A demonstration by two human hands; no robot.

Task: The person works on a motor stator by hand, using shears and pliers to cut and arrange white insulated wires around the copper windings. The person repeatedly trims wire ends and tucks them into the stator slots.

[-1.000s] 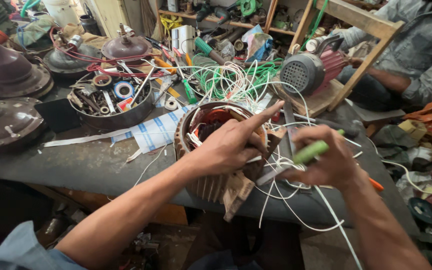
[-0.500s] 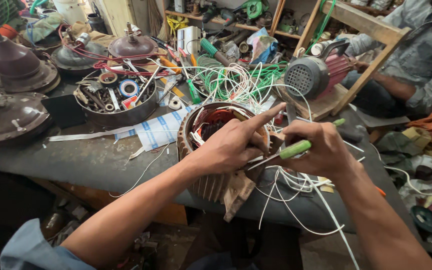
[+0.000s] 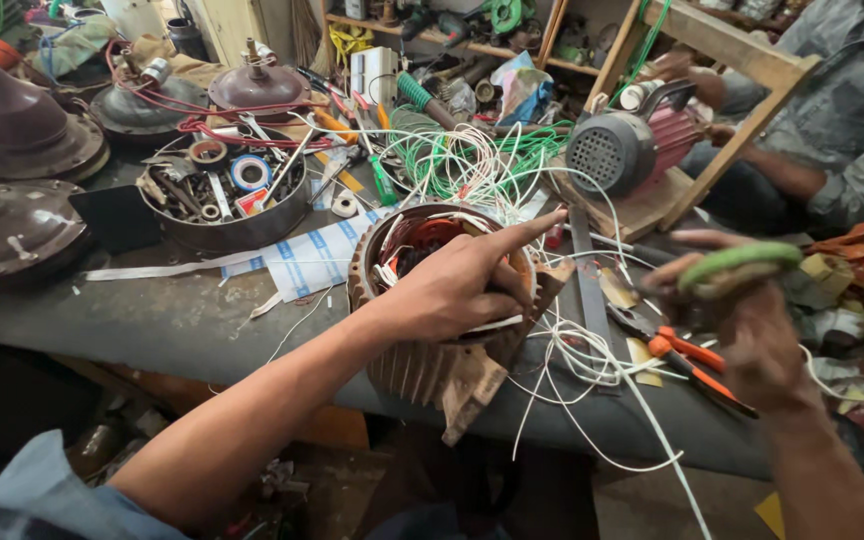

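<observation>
A cluttered repair workshop in daylight. A dark grey workbench [image 3: 152,320] spans the scene. At twelve o'clock, wooden shelves [image 3: 432,40] hold tools and parts. At two o'clock stands a slanted wooden frame [image 3: 742,70]. A littered floor [image 3: 292,490] lies at six o'clock.

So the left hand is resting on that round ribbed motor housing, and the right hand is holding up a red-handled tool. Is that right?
Not quite. In the head view the right hand holds a green-handled tool, not a red one. The left hand does rest on the round ribbed motor housing.
</observation>
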